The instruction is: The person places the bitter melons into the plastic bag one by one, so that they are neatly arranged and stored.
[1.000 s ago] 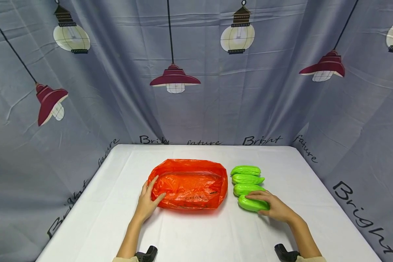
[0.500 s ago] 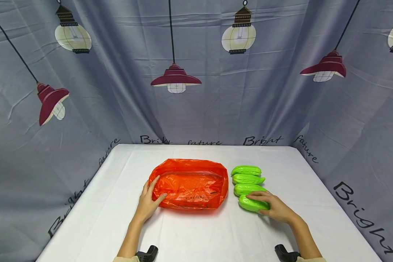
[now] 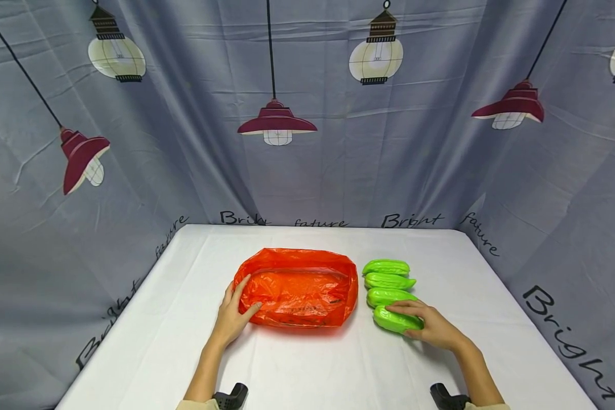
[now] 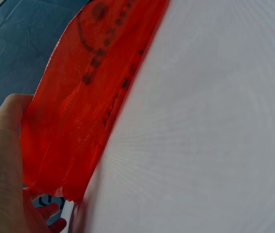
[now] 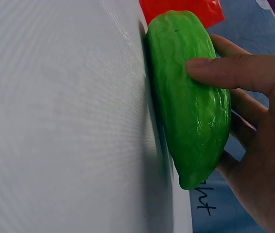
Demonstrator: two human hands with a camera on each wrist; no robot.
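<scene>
A red plastic bag (image 3: 299, 287) lies with its mouth spread wide in the middle of the table in the head view. My left hand (image 3: 230, 319) grips its left side; in the left wrist view the thumb (image 4: 18, 102) reaches over the rim of the bag (image 4: 89, 107) and other fingers show beyond its lower end. To the right of the bag, my right hand (image 3: 433, 326) holds the nearest green bitter melon (image 3: 393, 320). In the right wrist view the thumb (image 5: 220, 70) lies across this ridged melon (image 5: 188, 107), fingers behind it, the melon close against the cloth.
Several more bitter melons (image 3: 386, 281) lie in a column behind the held one. A white cloth covers the table (image 3: 328, 370). Grey curtains (image 3: 318, 176) with printed lamps surround the far and side edges. A black strap device (image 3: 230, 397) sits at the left wrist.
</scene>
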